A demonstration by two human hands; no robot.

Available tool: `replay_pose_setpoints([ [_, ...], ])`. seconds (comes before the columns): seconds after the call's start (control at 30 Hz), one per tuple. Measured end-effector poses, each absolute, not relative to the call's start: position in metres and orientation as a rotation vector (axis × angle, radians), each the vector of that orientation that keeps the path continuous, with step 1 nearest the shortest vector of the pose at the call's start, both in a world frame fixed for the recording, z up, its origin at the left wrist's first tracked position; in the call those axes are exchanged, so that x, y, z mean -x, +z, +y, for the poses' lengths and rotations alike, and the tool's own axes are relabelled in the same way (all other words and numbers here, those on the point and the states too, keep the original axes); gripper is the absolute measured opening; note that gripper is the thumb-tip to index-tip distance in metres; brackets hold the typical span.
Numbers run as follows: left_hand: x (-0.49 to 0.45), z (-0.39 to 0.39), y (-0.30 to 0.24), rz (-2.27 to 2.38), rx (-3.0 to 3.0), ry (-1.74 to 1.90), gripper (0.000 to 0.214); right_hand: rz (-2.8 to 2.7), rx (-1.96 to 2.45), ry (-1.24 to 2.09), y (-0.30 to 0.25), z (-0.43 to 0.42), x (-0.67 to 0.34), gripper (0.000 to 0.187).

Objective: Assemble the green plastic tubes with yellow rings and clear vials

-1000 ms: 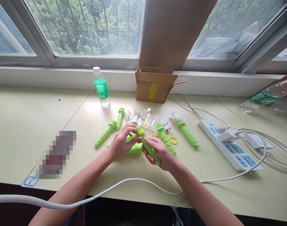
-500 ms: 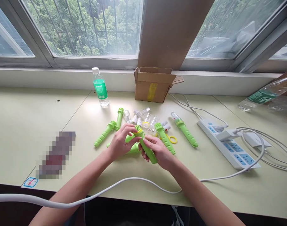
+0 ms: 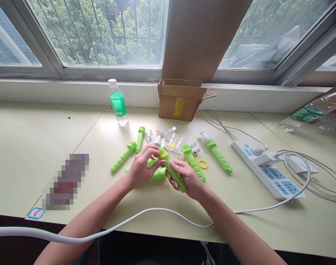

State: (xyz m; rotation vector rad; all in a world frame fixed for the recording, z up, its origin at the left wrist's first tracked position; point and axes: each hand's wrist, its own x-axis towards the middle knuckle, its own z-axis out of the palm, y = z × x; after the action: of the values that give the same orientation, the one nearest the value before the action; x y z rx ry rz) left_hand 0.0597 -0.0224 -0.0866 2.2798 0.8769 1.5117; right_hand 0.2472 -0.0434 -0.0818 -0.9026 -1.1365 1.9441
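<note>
My left hand (image 3: 141,167) and right hand (image 3: 190,180) are bare, with slim fingers (image 3: 154,151); the nails are too small to make out well. Nearer me than the fingers, the left forearm (image 3: 101,208) and right forearm (image 3: 236,224) are bare too, tapering toward the wrists. Midway below the fingers, black material (image 3: 151,252) shows, perhaps my clothing; I cannot tell.
</note>
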Motion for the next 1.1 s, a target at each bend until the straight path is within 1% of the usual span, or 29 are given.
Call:
replay_pose_setpoints([
  [0.07, -0.0597, -0.0224, -0.0862, 0.871, -2.283, 1.515, 0.015, -1.128, 0.891, 1.947, -0.0806, -0.044, -0.2468, 0.029],
  [0.2, -0.0592, -0.0227, -0.0878, 0.851, -2.289, 1.483, 0.022, -1.122, 0.874, 1.956, -0.0766, -0.0456, -0.2458, 0.02],
  [0.3, -0.0586, -0.0225, -0.09, 0.845, -2.276, 1.441, 0.031, -1.125, 0.86, 1.946, -0.0751, -0.0461, -0.2463, 0.022],
  [0.4, -0.0579, -0.0219, -0.0911, 0.843, -2.254, 1.405, 0.035, -1.128, 0.856, 1.94, -0.0757, -0.0456, -0.2475, 0.022],
  [0.7, -0.0579, -0.0209, -0.0876, 0.844, -2.26, 1.451, 0.024, -1.109, 0.814, 2.012, -0.0792, -0.0428, -0.2501, 0.021],
  [0.87, -0.057, -0.0209, -0.0884, 0.854, -2.306, 1.496, 0.024, -1.175, 0.829, 1.926, -0.0799, -0.0423, -0.2486, 0.026],
  [1.1, -0.0556, -0.0197, -0.091, 0.905, -2.335, 1.508, 0.024, -1.248, 0.858, 1.853, -0.0766, -0.0438, -0.2466, 0.023],
])
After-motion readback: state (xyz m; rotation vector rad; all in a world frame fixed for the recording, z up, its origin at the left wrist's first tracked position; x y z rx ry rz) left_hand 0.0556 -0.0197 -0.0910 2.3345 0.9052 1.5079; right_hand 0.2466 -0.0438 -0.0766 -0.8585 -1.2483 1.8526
